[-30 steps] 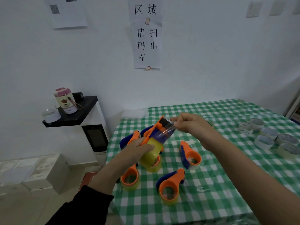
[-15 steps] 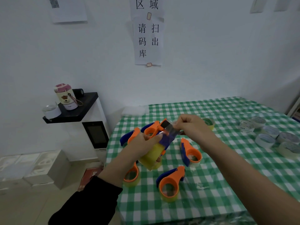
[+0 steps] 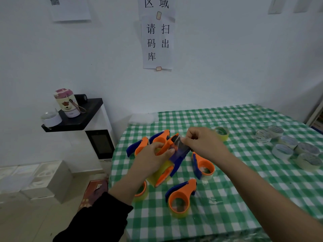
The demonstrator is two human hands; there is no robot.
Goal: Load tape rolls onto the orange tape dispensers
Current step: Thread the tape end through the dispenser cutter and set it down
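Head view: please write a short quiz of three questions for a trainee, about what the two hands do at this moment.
1. True or false: the left hand grips the raised dispenser.
2. Where do the spare tape rolls lie? A) on the right side of the table; B) on the black shelf; C) on the floor.
3. What does the right hand pinch at the dispenser's cutter?

Key: 1 true; 2 A; 3 the tape end.
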